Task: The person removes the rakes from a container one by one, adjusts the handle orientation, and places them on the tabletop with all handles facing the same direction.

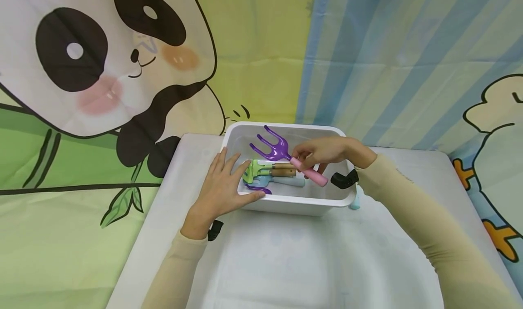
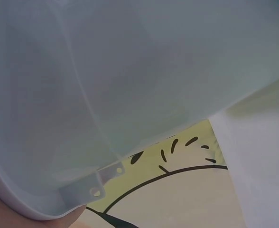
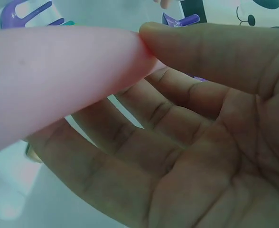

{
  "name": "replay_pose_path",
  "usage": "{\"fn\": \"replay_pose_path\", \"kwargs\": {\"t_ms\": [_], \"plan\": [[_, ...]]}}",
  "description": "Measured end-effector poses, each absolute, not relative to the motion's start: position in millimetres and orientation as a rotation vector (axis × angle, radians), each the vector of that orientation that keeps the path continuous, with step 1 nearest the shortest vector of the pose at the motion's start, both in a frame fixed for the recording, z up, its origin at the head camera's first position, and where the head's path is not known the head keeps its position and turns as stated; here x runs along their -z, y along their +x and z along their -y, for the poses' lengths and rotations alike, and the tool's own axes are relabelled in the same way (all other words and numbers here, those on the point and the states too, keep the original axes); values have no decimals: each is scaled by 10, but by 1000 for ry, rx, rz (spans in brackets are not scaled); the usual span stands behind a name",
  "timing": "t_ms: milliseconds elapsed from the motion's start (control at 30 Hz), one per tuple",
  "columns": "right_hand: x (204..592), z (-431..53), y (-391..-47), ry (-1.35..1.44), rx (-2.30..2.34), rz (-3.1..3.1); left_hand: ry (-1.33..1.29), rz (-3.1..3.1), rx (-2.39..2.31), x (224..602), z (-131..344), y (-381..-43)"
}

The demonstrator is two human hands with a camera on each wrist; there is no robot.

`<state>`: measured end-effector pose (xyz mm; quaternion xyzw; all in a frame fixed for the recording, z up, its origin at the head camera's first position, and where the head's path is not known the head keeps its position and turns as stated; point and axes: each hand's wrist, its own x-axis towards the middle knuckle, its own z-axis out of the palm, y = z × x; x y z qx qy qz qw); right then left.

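Observation:
Between the thumb and fingers of my right hand [image 1: 327,151] is the pink handle [image 1: 309,172] of a toy hand fork with purple prongs [image 1: 274,149]. The fork is over the white plastic bin [image 1: 298,203], prongs towards the far left. The right wrist view shows the handle [image 3: 59,71] close up, with the thumb on its upper side. My left hand [image 1: 222,186] rests on the bin's front left corner, fingers spread and thumb along the front rim. Inside lie green tools with wooden handles [image 1: 284,172], a light blue tool [image 1: 288,181] and a purple piece [image 1: 263,190], partly hidden.
The bin stands on a table with a white cloth [image 1: 282,263]. A light blue object [image 1: 355,201] shows beside the bin's right end. Behind hang printed cloths with a panda [image 1: 102,109] and blue stripes [image 1: 392,72]. A black strap [image 1: 344,179] is at the right wrist.

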<state>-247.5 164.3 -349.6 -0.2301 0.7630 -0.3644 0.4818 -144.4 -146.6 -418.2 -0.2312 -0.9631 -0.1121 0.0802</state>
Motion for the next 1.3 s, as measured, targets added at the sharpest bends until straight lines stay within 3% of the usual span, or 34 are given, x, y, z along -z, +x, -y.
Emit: {"fn": "replay_pose_path", "kwargs": {"t_ms": [1300], "plan": [[3122, -2630, -2059, -474, 1140, -1952, -702, 2857, 357, 4194, 1466, -1418]]}}
